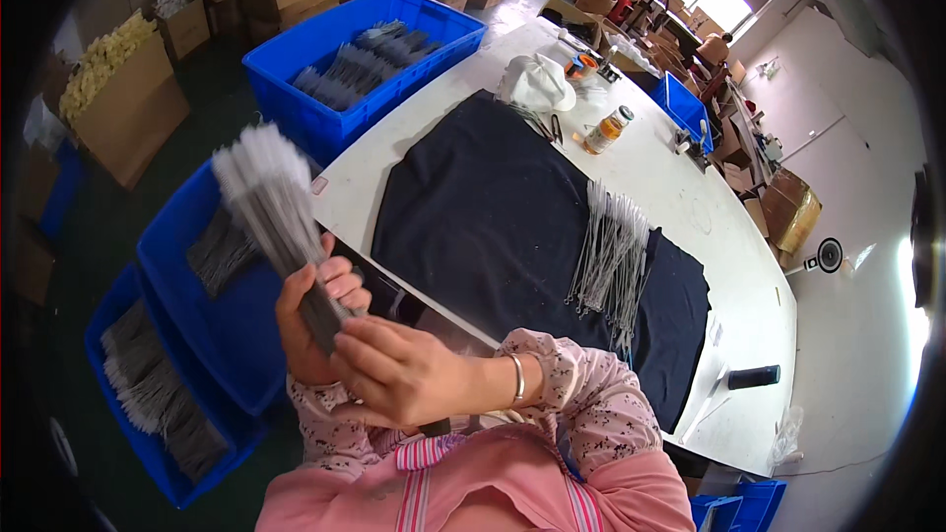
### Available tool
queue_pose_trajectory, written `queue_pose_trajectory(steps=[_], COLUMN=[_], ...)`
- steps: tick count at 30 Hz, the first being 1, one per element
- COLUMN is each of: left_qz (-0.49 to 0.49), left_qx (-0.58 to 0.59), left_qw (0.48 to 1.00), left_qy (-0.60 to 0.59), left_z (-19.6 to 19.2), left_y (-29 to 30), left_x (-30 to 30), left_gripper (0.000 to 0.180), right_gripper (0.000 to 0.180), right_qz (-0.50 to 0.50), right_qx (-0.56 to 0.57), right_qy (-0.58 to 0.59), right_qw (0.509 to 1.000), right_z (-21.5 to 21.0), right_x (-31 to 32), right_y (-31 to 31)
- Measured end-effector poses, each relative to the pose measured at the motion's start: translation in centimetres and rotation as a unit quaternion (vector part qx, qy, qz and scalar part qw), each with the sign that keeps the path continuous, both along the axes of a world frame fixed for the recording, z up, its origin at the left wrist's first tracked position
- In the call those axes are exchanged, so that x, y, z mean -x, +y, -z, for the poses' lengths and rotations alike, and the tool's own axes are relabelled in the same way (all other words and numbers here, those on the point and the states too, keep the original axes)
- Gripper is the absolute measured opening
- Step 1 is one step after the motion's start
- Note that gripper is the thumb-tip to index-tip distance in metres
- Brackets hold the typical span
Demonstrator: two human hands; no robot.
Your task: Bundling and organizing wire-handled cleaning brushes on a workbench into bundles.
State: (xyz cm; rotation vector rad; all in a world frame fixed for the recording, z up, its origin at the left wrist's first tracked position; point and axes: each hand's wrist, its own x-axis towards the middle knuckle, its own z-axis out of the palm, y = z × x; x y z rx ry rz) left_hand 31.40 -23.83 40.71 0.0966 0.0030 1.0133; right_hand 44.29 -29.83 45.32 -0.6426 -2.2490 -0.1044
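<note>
A thick bundle of thin wire brushes (271, 187) stands tilted up in my left hand (307, 320), whose fingers are wrapped round its lower part. The bundle's pale, bristly upper end is slightly blurred. My right hand (409, 369), with a bracelet at the wrist, has its fingers closed at the bundle's lower end, partly hiding it. On a dark cloth (483, 207) to the right lies a loose row of similar wire brushes (611, 251), with small loops at their near ends.
Blue bins (202, 236) with more bundles stand at the left, and another blue bin (335, 123) is behind them. The white table (724, 227) carries a white cap (537, 84), a jar (608, 130) and a dark cylinder (754, 377). Cardboard boxes and people are farther back.
</note>
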Motion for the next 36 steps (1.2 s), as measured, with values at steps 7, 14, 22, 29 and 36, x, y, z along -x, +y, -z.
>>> queue_pose_trajectory(steps=[7, 14, 22, 29, 36], left_qz=[-0.133, -0.178, -0.127, 0.018, -0.021], left_qx=[0.107, 0.122, -0.068, -0.206, -0.237], left_qw=[0.943, 0.696, 0.227, 0.074, -0.005], left_qy=[0.288, 0.684, 0.963, 0.976, 0.971], left_z=[5.6, 13.1, 23.5, 32.3, 39.2], left_y=[-1.8, -1.3, 2.1, 11.5, 14.2], left_x=[9.6, 15.6, 23.6, 23.6, 27.1], left_gripper=[0.048, 0.045, 0.061, 0.073, 0.06], right_gripper=[0.022, 0.053, 0.067, 0.063, 0.062], right_qz=[-0.04, 0.168, 0.184, 0.18, 0.186], right_qx=[0.192, 0.12, 0.179, 0.208, 0.251], right_qy=[0.087, -0.236, -0.163, -0.143, -0.154], right_qw=[0.977, 0.95, 0.953, 0.951, 0.937], right_z=[6.6, 15.8, 17.7, 17.5, 17.2], right_x=[3.8, -1.8, 2.3, 1.8, 2.1], right_y=[9.0, 23.0, 23.9, 24.4, 24.1])
